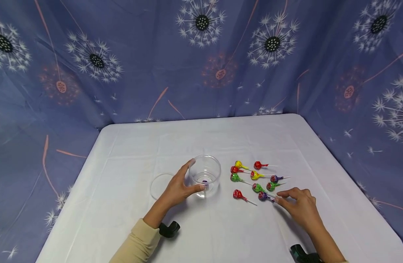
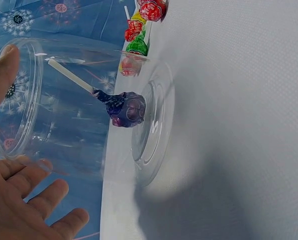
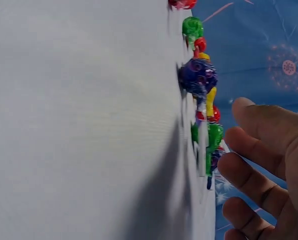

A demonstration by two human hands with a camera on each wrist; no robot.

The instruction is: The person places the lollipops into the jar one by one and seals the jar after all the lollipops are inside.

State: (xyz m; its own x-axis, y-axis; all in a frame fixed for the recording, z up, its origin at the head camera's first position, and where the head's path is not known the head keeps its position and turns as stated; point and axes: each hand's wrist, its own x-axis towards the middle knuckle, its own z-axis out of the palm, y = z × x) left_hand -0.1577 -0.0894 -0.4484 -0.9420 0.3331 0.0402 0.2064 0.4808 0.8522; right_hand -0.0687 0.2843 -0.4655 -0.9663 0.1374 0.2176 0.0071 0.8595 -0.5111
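Note:
A clear plastic jar [image 1: 209,171] stands upright on the table, and my left hand [image 1: 180,188] grips it near the rim, thumb on one side and fingers on the other. Inside the jar, a purple-wrapped lollipop [image 2: 126,109] leans with its white stick pointing up. My right hand [image 1: 298,206] is at the stick end of another purple lollipop [image 1: 263,196] lying on the table. In the right wrist view, the thumb and fingers [image 3: 249,172] are spread beside that purple lollipop [image 3: 199,75], a gap showing between them and its stick.
Several red, yellow, green and purple lollipops lie grouped right of the jar, among them a red one [image 1: 237,194] nearest the jar's front. A clear round lid [image 1: 151,186] lies left of the jar, partly behind my left hand. White cloth covers the table [image 1: 221,233]; a patterned curtain [image 1: 155,65] hangs behind.

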